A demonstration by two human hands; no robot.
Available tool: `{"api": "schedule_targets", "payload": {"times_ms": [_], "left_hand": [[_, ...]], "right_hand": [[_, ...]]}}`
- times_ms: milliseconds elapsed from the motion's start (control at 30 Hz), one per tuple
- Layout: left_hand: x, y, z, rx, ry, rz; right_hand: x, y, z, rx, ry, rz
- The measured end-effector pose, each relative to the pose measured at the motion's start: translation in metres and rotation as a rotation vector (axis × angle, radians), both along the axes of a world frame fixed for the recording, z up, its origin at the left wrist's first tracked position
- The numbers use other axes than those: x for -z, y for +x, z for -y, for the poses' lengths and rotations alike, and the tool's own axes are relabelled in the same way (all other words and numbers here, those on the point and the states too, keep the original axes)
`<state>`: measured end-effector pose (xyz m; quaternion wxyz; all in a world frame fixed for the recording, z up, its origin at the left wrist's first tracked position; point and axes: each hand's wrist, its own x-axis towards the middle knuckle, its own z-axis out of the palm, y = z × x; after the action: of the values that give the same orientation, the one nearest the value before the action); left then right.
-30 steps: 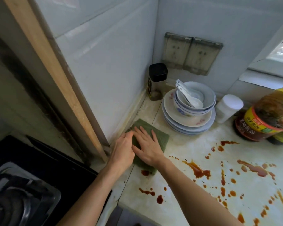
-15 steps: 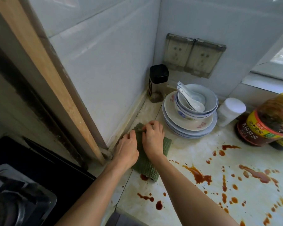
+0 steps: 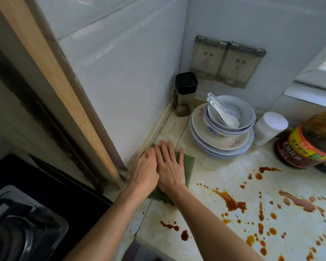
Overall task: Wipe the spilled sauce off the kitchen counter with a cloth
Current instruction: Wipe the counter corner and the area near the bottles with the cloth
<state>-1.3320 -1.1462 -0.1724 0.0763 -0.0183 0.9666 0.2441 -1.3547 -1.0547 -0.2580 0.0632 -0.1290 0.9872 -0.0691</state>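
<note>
Brown spilled sauce point(image 3: 231, 202) spots the pale stone counter point(image 3: 215, 166) rightward of and nearer than the folded green waffle cloth point(image 3: 189, 164), pressed flat beneath straight fingers of both hands, the right hand point(image 3: 170, 166) closer to the spill than the left hand point(image 3: 145, 172).

— Right hand point(image 3: 169, 166) is down flat: palm down, fingers straight and fanned, pointing away from the body.
— And the left hand point(image 3: 145, 171)?
— Tucked against the right one's thumb side, touching it, palm down too. Its fingers bend over past the knuckles and the tips are out of sight, so I can't call a pinch.
— Arms?
— Bare. Left forearm point(image 3: 113, 223) and right forearm point(image 3: 211, 228) slant in from below and close up at the wrists.
</note>
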Motion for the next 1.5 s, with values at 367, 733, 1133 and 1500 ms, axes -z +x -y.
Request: {"api": "schedule_targets", "payload": {"times_ms": [367, 733, 1133, 1500], "left_hand": [[-0.001, 0.009, 0.000, -0.006, 0.050, -0.017], [0.007, 0.015, 0.004, 0.055, 0.083, 0.016], [0.030, 0.019, 0.007, 0.223, -0.006, 0.270], [0.023, 0.011, 0.010, 0.287, -0.194, 0.247]], "right_hand": [[-0.004, 0.036, 0.015, 0.056, 0.001, 0.090], [0.005, 0.060, 0.009, -0.031, -0.043, 0.011], [0.009, 0.090, 0.004, -0.030, -0.110, -0.078], [0.011, 0.102, -0.004, 0.046, -0.049, -0.125]]}}
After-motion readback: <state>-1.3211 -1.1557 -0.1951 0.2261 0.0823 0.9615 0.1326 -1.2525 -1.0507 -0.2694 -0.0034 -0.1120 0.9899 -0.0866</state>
